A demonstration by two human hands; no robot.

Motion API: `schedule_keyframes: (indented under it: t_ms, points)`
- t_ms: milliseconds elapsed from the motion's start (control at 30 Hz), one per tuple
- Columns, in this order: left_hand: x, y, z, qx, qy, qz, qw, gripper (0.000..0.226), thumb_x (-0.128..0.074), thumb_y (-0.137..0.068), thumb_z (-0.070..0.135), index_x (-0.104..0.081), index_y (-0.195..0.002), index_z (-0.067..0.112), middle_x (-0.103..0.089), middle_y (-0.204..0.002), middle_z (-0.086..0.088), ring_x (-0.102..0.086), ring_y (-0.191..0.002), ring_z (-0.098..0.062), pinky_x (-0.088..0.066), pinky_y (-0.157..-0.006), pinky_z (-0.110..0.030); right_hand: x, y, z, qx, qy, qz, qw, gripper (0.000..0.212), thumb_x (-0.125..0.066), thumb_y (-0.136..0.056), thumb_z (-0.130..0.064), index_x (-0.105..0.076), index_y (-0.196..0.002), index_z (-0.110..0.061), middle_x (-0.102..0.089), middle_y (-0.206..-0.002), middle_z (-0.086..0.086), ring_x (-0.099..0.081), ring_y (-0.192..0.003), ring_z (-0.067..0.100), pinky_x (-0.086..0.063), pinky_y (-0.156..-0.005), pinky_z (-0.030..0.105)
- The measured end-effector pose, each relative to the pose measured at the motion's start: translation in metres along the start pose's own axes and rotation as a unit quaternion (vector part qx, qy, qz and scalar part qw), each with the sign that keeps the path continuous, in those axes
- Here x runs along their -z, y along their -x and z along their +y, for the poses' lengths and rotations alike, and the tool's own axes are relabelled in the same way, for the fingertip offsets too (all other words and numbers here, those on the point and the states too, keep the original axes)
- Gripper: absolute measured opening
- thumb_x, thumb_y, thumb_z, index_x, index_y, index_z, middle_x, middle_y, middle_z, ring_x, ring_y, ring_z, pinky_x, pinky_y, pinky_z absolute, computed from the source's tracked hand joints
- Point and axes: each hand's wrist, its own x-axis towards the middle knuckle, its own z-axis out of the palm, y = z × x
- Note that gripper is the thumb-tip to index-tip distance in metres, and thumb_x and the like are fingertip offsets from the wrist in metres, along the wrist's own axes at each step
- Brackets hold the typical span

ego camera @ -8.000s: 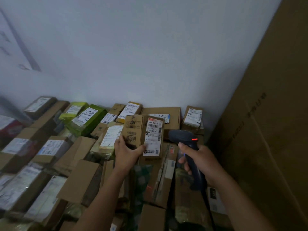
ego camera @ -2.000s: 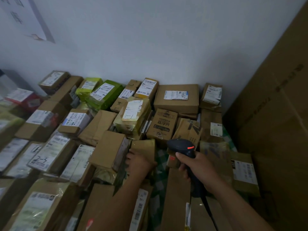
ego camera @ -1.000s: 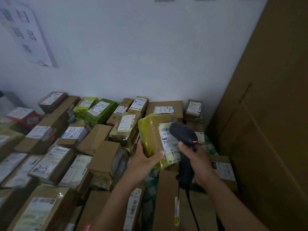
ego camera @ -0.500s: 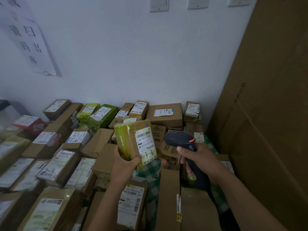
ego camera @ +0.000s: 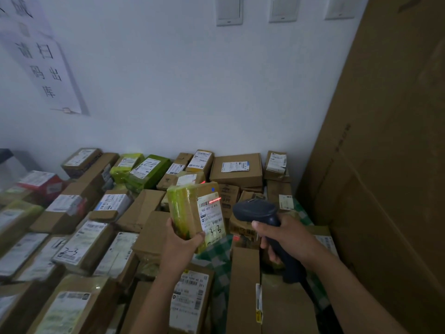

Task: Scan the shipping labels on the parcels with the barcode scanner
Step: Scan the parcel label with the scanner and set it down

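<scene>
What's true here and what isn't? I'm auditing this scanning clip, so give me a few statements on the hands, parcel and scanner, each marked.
The left hand grips a yellow-green wrapped parcel. True.
The right hand holds the barcode scanner. True.
The scan beam falls on a box in the pile. False: the red scan line crosses the held parcel's label.
The scanner touches the label. False: they are apart.

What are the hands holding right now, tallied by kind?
yellow-green parcel: 1, gripped by the left hand
barcode scanner: 1, gripped by the right hand
Total: 2
</scene>
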Motion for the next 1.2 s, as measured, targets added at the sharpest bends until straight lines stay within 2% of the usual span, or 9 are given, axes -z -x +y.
schedule_keyframes:
  t_ms: [200,333,433,667,833,967,1067,1133,1200]
  points:
    - [-0.008,-0.006,0.002,-0.003,-0.037,-0.013,0.999,0.078,-0.081,-0.077,0.032,-0.035,-0.140,0.025,-0.056,-0.118,0.006,-0.060,-0.107,-0.021,-0.054,-0.087,-0.042,0.005,-0.001,0.002,-0.008,-0.005,0.015,1.000,0.027,-0.065,-0.091,-0.032,-0.063,-0.086,-0.005,-0.064,-0.067,0.009,-0.056,-0.045,0.020,-0.046,-0.048,0.031]
    - [-0.020,-0.011,0.015,0.001,-0.015,-0.040,0.999,0.070,-0.073,-0.085,0.034,-0.039,-0.145,0.024,-0.058,-0.130,0.002,-0.058,-0.105,-0.017,-0.052,-0.088,-0.039,0.017,-0.002,0.003,-0.013,-0.025,0.078,0.997,0.032,-0.064,-0.092,-0.030,-0.061,-0.077,-0.002,-0.061,-0.055,0.003,-0.054,-0.044,0.019,-0.044,-0.046,0.030]
    - [-0.038,-0.020,0.033,-0.005,-0.004,-0.093,0.996,0.071,-0.066,-0.089,0.040,-0.034,-0.151,0.025,-0.051,-0.139,0.004,-0.055,-0.114,-0.018,-0.047,-0.096,-0.038,0.030,-0.005,0.008,-0.025,-0.069,0.144,0.987,0.030,-0.066,-0.090,-0.030,-0.061,-0.079,-0.002,-0.061,-0.065,0.013,-0.053,-0.045,0.021,-0.043,-0.045,0.029]
    - [-0.096,-0.050,0.060,0.070,0.100,-0.194,0.973,0.059,-0.067,-0.089,0.034,-0.048,-0.143,0.021,-0.072,-0.109,-0.005,-0.073,-0.089,-0.023,-0.061,-0.079,-0.043,0.047,-0.014,0.023,-0.045,-0.102,0.189,0.976,0.025,-0.067,-0.089,-0.029,-0.064,-0.081,-0.005,-0.064,-0.068,0.011,-0.052,-0.041,0.019,-0.041,-0.043,0.028]
    - [-0.107,-0.060,0.062,0.017,0.032,-0.157,0.987,0.042,-0.059,-0.096,0.038,-0.058,-0.134,0.019,-0.069,-0.111,0.003,-0.067,-0.091,-0.011,-0.052,-0.068,-0.024,0.048,-0.022,0.028,-0.052,-0.082,0.169,0.981,0.024,-0.067,-0.089,-0.030,-0.065,-0.088,-0.006,-0.065,-0.070,0.010,-0.054,-0.043,0.019,-0.042,-0.043,0.027]
    - [-0.102,-0.058,0.065,-0.062,-0.063,-0.139,0.986,0.048,-0.056,-0.097,0.036,-0.051,-0.143,0.020,-0.059,-0.136,-0.001,-0.058,-0.118,-0.018,-0.046,-0.098,-0.031,0.042,-0.023,0.022,-0.044,-0.037,0.143,0.988,0.027,-0.065,-0.091,-0.031,-0.065,-0.091,-0.004,-0.066,-0.076,0.013,-0.055,-0.045,0.017,-0.044,-0.043,0.027]
    - [-0.085,-0.047,0.062,-0.085,-0.093,-0.111,0.986,0.050,-0.054,-0.099,0.037,-0.048,-0.145,0.018,-0.056,-0.138,-0.001,-0.052,-0.126,-0.019,-0.039,-0.104,-0.031,0.031,-0.019,0.018,-0.035,-0.021,0.123,0.992,0.036,-0.066,-0.090,-0.032,-0.065,-0.091,0.005,-0.067,-0.074,0.018,-0.056,-0.046,0.020,-0.046,-0.045,0.028]
    - [-0.066,-0.036,0.051,-0.095,-0.102,-0.091,0.986,0.046,-0.056,-0.099,0.033,-0.051,-0.141,0.017,-0.058,-0.134,0.002,-0.055,-0.120,-0.015,-0.042,-0.102,-0.029,0.019,-0.016,0.016,-0.035,0.000,0.104,0.994,0.033,-0.066,-0.091,-0.031,-0.065,-0.082,0.000,-0.066,-0.064,0.012,-0.056,-0.045,0.019,-0.046,-0.044,0.027]
    - [-0.046,-0.022,0.029,-0.106,-0.134,-0.073,0.983,0.037,-0.059,-0.097,0.029,-0.058,-0.132,0.016,-0.060,-0.122,0.008,-0.057,-0.109,-0.011,-0.042,-0.087,-0.020,0.002,-0.013,0.017,-0.037,0.013,0.079,0.996,0.028,-0.067,-0.091,-0.031,-0.064,-0.083,-0.004,-0.067,-0.067,0.013,-0.056,-0.044,0.018,-0.047,-0.044,0.027]
